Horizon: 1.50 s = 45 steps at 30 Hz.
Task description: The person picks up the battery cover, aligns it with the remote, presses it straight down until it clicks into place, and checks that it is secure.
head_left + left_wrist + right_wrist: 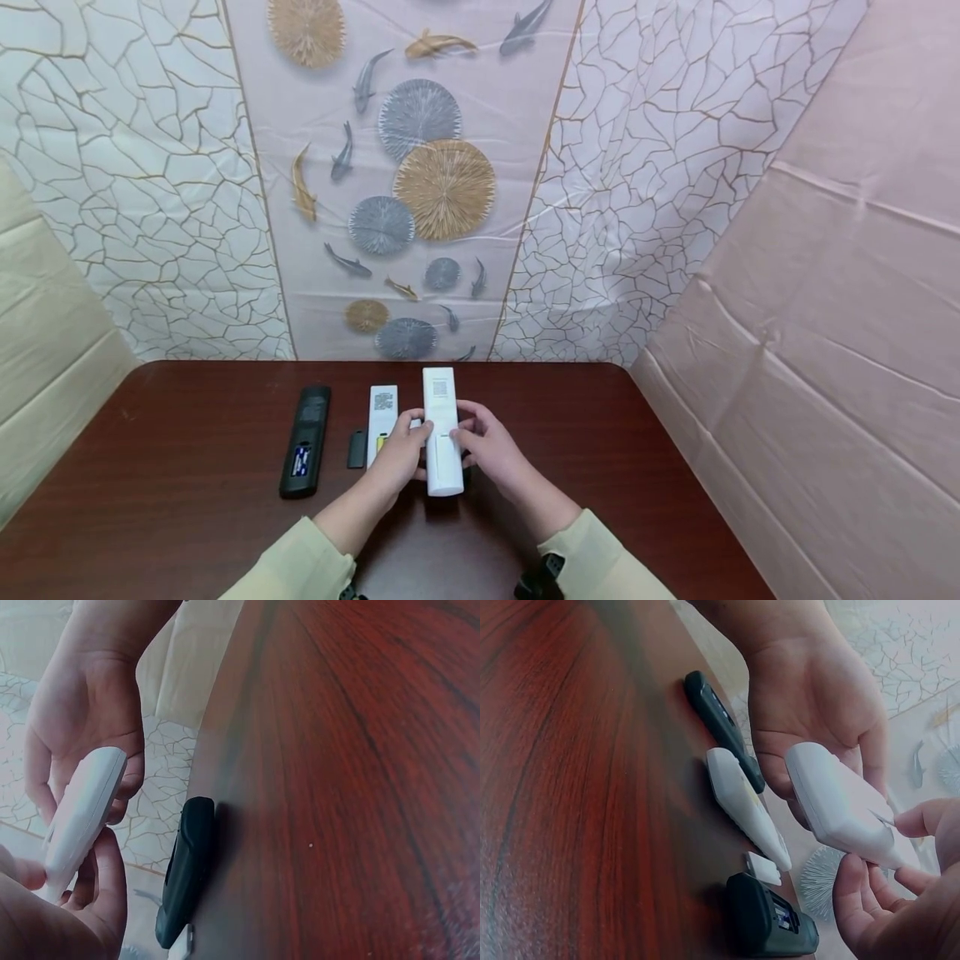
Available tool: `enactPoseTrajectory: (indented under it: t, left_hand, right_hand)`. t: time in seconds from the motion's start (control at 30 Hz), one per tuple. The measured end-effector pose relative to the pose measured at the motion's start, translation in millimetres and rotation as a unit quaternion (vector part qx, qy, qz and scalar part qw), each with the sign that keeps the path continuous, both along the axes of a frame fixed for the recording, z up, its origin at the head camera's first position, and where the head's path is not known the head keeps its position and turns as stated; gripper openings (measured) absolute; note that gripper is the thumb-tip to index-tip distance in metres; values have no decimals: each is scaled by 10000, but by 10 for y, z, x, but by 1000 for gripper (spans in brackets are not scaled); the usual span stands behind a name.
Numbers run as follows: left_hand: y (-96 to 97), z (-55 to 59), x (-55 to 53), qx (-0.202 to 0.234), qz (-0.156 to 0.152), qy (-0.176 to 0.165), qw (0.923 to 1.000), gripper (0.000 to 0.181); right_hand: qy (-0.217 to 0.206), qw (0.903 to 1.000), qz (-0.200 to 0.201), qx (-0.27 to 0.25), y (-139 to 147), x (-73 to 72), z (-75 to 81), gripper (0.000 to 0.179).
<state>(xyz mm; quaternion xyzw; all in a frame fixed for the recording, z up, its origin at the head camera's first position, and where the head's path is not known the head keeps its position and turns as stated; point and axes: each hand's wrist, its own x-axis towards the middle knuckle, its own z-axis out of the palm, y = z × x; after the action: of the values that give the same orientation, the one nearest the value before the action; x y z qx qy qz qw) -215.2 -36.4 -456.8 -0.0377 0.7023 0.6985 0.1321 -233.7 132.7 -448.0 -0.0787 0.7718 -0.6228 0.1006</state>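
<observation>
Both hands hold a white remote control (440,417) above the table, its back with a printed label facing up. My left hand (401,454) grips its left side, the thumb along the edge. The right hand (491,446) holds the other side, fingers beneath and the thumb on the battery cover near its seam; in the right wrist view a small gap shows by that thumb (919,819). Behind the left hand lies another white remote (383,404), yellow showing in its open battery bay. Below the held remote, a black remote (769,922) has batteries exposed.
Left on the dark wood table (187,500) lies a long black remote (306,442) with blue batteries exposed. A dark battery cover (357,449) lies beside the white remote. A small white piece (763,868) lies near the other black remote. Patterned cloth (420,250) hangs behind the table.
</observation>
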Motion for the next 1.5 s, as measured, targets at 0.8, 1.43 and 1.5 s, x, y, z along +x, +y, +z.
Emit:
enactPoseTrajectory:
  t: [0.8, 1.43, 1.5]
  left_hand:
    - [-12, -31, -55, 86, 1, -78, 9999, 48]
    - [0, -26, -60, 203, -25, -155, 9997, 47]
    - [1, -23, -60, 195, -18, -163, 9997, 47]
  right_hand:
    - [23, 10000, -42, 81, -3, -46, 2, 48]
    - [162, 9996, -58, 237, -23, -34, 26, 47]
    - [146, 9995, -85, 277, -26, -38, 22, 46]
